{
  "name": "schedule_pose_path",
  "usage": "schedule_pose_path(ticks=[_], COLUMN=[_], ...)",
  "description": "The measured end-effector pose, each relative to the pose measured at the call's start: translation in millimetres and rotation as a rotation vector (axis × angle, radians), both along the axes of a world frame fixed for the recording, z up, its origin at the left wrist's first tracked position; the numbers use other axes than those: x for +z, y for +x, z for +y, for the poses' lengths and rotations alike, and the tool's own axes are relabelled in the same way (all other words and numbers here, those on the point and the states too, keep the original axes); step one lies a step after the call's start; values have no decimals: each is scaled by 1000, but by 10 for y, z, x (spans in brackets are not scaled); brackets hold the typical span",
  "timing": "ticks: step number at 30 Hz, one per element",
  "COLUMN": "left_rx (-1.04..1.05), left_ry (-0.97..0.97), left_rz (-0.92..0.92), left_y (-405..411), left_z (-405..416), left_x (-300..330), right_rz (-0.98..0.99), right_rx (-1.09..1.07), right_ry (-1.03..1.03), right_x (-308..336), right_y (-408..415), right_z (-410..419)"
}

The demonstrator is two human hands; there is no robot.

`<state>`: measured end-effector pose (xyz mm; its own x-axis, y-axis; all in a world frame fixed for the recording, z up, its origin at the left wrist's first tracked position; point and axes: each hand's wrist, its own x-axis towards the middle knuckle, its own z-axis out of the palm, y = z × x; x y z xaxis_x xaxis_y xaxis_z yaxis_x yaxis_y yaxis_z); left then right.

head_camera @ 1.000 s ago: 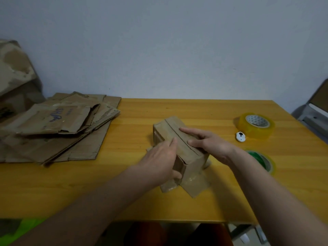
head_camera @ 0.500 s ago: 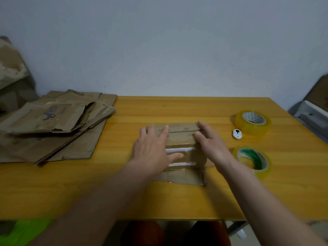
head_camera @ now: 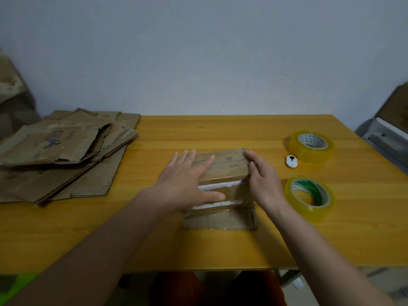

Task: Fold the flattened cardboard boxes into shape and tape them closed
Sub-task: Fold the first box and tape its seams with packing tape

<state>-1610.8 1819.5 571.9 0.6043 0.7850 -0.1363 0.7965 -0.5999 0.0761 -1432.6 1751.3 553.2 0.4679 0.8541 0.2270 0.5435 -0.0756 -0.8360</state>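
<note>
Between the two hands sits one small cardboard box (head_camera: pixel 223 173), roughly in the middle of the table (head_camera: pixel 220 246), its top flaps down and a loose flap (head_camera: pixel 220 219) lying flat on the wood toward the person. The left hand (head_camera: pixel 187 180) lies spread on the box's left part, fingers straight and flat on the top, thumb reaching across two pale strips on the near face. The right hand (head_camera: pixel 262 180) is laid along the box's right edge, fingers only slightly bent, their tips at the far right corner; it presses rather than clutches. Bare wood runs beyond the fingertips to the table's far edge at the wall (head_camera: pixel 198 51), and a wide bare band lies under both forearms up to the near edge. Left of the left hand, past a strip of bare wood, is a stack of flattened cardboard boxes (head_camera: pixel 64 155), overhanging the table's left side; how many sheets it holds cannot be counted. Right of the right hand lie two tape rolls: the roll with a green core (head_camera: pixel 309 198) just beside the wrist, narrowing the room there, and a second clear roll (head_camera: pixel 311 145) farther off toward the far right corner. One small white object (head_camera: pixel 291 161) lies between that roll and the right fingertips. Past the table's right edge stands a grey piece of furniture (head_camera: pixel 388 133), partly cut off.
</note>
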Motion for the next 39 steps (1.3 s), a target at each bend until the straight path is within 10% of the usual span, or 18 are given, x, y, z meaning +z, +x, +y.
schedule_pose_path(ticks=[4,10,18,25,29,34,39], left_rx=[-69,-153,-107,-161,-82,-1,18], left_ry=[-193,98,27,60,13,-204,-346], left_rz=[-47,61,17,-57,-56,-448,-927], left_y=[-47,28,336,328,447,534,450], left_z=[96,-17,-157,-48,-125,-241,-195], left_x=[124,40,38,28,83,181,280], right_rz=[-17,-26,47,-613,-523,-234,-403], right_rx=[23,23,67,-166,-170,-94,82], right_ry=[-4,-17,-61,-637,-526,-173,-33], right_x=[-47,-81,-27,-213,-277,159,687], right_y=[17,22,182,787,876,792,489], right_z=[-21,-3,-182,-663,-791,-718,-556])
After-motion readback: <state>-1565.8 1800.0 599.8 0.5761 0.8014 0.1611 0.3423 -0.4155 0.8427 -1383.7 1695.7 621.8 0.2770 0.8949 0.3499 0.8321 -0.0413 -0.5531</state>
